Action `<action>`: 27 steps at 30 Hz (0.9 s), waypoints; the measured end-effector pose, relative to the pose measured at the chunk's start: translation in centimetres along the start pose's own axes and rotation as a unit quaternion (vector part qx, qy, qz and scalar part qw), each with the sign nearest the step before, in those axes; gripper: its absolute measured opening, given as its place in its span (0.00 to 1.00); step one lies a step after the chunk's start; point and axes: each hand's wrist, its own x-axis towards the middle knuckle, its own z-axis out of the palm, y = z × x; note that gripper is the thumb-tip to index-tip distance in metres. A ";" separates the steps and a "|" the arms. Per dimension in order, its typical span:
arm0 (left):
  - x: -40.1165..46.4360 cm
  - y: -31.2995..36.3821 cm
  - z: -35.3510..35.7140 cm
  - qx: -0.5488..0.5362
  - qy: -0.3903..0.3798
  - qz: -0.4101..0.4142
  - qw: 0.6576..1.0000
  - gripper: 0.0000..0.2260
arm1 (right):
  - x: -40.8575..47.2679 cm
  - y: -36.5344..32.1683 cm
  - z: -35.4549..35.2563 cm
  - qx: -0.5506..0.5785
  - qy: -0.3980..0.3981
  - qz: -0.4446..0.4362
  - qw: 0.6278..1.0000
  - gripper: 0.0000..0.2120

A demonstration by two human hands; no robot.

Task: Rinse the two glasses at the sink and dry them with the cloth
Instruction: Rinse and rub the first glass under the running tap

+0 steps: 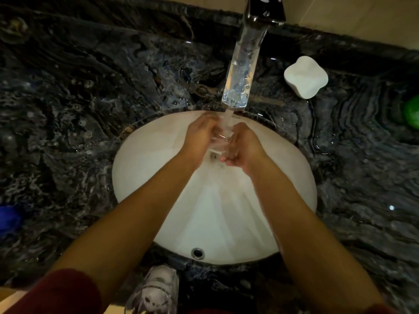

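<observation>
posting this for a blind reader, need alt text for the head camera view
Both hands, left hand and right hand, hold a clear glass under water running from a tap over a white sink. A second glass stands on the dark marble counter at the near edge.

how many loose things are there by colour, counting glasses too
clear: 2, the glass held between the left hand and right hand, and the glass at the counter's near edge
white: 1, white object
green: 1, green object
blue: 1, blue object
total: 5
</observation>
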 end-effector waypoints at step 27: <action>-2.9 -0.6 -1.4 -0.140 0.050 -0.256 0.955 0.20 | -1.8 2.7 4.5 0.137 0.131 -0.278 0.942 0.09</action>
